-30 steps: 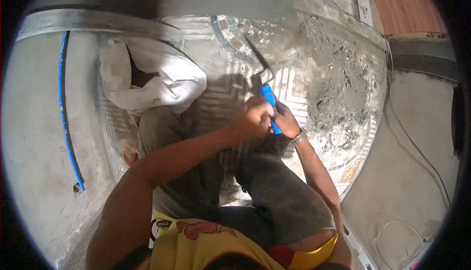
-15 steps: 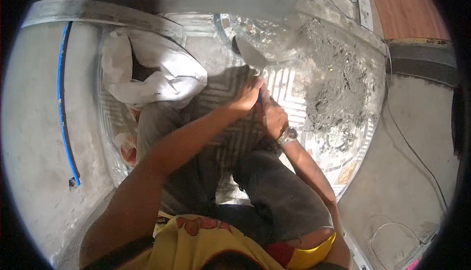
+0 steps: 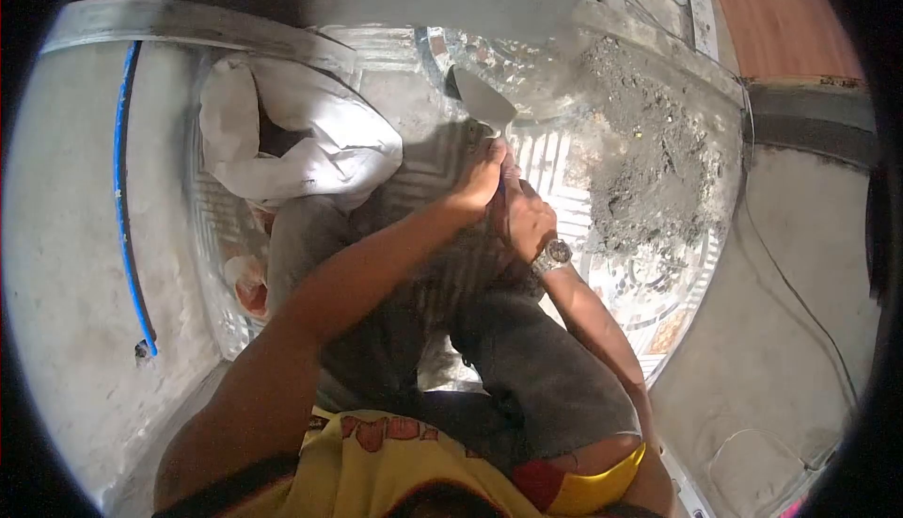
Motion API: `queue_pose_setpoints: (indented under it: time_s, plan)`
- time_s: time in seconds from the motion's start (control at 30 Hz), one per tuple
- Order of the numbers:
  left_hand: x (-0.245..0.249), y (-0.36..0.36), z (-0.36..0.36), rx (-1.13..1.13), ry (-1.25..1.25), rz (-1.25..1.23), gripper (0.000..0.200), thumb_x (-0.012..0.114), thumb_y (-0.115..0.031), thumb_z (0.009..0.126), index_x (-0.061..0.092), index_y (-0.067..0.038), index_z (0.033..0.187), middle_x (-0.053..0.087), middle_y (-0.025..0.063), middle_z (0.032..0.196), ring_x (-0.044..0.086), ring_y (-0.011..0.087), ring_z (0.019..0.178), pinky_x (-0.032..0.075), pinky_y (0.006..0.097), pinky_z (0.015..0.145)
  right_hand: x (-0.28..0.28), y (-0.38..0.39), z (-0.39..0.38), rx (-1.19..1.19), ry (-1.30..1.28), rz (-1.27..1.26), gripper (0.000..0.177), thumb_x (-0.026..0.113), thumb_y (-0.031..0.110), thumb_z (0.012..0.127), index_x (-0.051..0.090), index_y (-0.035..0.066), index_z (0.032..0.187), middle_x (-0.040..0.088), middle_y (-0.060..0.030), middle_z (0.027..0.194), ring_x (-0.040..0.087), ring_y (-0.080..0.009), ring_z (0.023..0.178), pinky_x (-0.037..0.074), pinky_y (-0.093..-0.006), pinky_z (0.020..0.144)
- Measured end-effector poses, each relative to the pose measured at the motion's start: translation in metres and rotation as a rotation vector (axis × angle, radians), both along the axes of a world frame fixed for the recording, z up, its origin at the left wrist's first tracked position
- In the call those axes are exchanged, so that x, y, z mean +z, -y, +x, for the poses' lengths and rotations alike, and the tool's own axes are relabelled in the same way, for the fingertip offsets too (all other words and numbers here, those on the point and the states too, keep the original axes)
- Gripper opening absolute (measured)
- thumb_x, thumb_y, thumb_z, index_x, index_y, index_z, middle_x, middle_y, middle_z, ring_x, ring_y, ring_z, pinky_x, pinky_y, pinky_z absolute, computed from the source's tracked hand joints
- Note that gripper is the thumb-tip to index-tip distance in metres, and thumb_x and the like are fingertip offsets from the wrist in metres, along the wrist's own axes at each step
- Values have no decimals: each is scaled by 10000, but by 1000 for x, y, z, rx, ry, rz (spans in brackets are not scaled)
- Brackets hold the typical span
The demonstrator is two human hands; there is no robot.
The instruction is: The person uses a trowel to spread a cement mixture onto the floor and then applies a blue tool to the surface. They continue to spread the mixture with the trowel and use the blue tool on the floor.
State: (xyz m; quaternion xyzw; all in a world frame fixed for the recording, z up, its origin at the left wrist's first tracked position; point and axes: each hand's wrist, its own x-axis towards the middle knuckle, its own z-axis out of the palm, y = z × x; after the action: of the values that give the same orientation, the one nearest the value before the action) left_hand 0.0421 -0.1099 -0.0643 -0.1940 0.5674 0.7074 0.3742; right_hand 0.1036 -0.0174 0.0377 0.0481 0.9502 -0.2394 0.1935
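Note:
A trowel [image 3: 483, 102] with a pointed metal blade is held out ahead of me over the patterned floor. My left hand [image 3: 482, 177] is closed near the neck, where the blade meets the handle. Just behind it, my right hand [image 3: 529, 221], with a metal watch at the wrist, is wrapped around the handle; a bit of blue shows between the hands. Most of the handle is hidden by my fingers. To the right of the hands, a spread of grey mortar or rubble [image 3: 649, 151] covers the floor.
An open white sack [image 3: 348, 146] stands left of my hands, near my knee. A blue conduit [image 3: 119, 189] runs along the left wall. A thin cable [image 3: 785, 269] hangs on the right wall. Reddish wood-look boards [image 3: 776, 10] lie at upper right.
The view has shifted very slightly. The trowel blade is turned a little and looks a bit broader; both hands keep their grip in nearly the same place.

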Motion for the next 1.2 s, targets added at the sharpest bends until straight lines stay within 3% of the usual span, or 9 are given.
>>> queue_pose_setpoints:
  time_s: [0.27, 0.33, 0.53, 0.67, 0.73, 0.87, 0.93, 1.0, 1.2]
  plan:
    - [-4, -2, -17, -191, 7, -151, 468, 381, -450, 922, 485, -23, 1081, 589, 114, 920, 567, 229, 915, 451, 354, 757, -7, 2, -2, -89, -40, -99, 607, 523, 167, 801, 280, 24, 1339, 599, -225, 903, 603, -325, 657, 499, -393, 544]
    - [-27, 6, 8, 85, -74, 109, 510, 336, -485, 921, 492, -17, 1052, 588, 122, 944, 563, 248, 902, 445, 372, 763, -20, 3, 1, -35, -85, -109, 623, 532, 163, 793, 273, 8, 1338, 604, -219, 881, 604, -308, 639, 498, -372, 524]
    - [97, 0, -27, -357, 44, -404, 513, 323, -481, 927, 521, -22, 1039, 574, 123, 927, 555, 202, 893, 453, 327, 786, -50, 8, 6, -55, -87, -137, 596, 490, 73, 793, 268, -17, 1339, 622, -200, 878, 560, -241, 526, 474, -317, 449]
    - [-28, 15, 7, -98, -314, -338, 677, 229, -577, 902, 559, -8, 1062, 599, 158, 1007, 558, 256, 935, 451, 370, 785, -52, -1, 0, 17, -227, -197, 603, 468, 62, 801, 238, -3, 1354, 611, -219, 853, 528, -257, 501, 469, -318, 472]
    - [40, -2, -18, -354, -259, -510, 489, 296, -457, 927, 516, -39, 1049, 559, 183, 990, 535, 288, 927, 415, 403, 825, -33, -4, 0, -85, -326, -261, 608, 458, 48, 806, 223, 17, 1366, 596, -236, 828, 540, -271, 512, 467, -327, 476]
    - [-109, 18, 36, -342, -521, -336, 368, 359, -337, 935, 491, -22, 1071, 507, 211, 1101, 480, 336, 1022, 354, 427, 895, -55, 3, 34, -208, -165, -287, 602, 494, 120, 831, 234, 63, 1371, 595, -211, 789, 519, -228, 472, 444, -309, 420]
    - [-35, 10, 43, -440, -621, -402, 336, 358, -283, 929, 493, -6, 1062, 496, 215, 1116, 472, 351, 1031, 359, 436, 885, -58, -3, 46, -388, 201, -404, 575, 485, 181, 866, 238, 97, 1378, 589, -176, 757, 467, -152, 416, 410, -244, 362]
    - [19, -7, 38, -447, -557, -307, 297, 365, -238, 920, 503, -2, 1040, 490, 219, 1115, 472, 364, 1020, 369, 448, 863, -58, -9, 63, -211, -249, -303, 547, 448, 149, 885, 223, 92, 1381, 579, -179, 764, 444, -136, 407, 392, -220, 354]
    - [-8, -18, 74, -414, -931, -458, 313, 382, -246, 918, 483, 5, 1075, 520, 197, 1038, 501, 312, 951, 409, 415, 815, -42, -19, 78, -197, -290, -257, 572, 459, 94, 861, 211, 43, 1374, 614, -148, 693, 522, -240, 464, 431, -347, 404]
